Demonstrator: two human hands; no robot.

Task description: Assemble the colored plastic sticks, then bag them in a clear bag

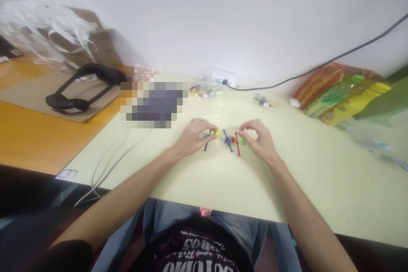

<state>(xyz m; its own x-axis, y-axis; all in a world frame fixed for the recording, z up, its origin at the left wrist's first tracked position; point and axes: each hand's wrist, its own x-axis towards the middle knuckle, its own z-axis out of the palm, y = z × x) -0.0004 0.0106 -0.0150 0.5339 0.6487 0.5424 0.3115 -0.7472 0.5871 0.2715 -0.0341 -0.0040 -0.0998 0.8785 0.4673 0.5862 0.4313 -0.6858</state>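
Note:
On the pale tabletop, my left hand [194, 137] is closed in a pinch, with a small yellow plastic piece [217, 133] at its fingertips. A thin black rod [206, 146] shows beneath those fingers, partly covered. My right hand [259, 139] pinches at the upper end of a thin red plastic rod [237, 146]. Between the hands is a blue rod with a round middle [227, 140], and a small red knob [233, 139] sits between the blue and red rods. A green piece [242, 140] peeks out by my right thumb. Whether these parts are joined I cannot tell.
Small bagged coloured parts [207, 92] and another little bag [264, 101] lie toward the wall. A blurred-out dark object [156, 104] is at left, beyond white cables [110, 165]. A black headset-like frame [86, 89] rests on cardboard. Bottle-shaped packages [344, 97] stand right.

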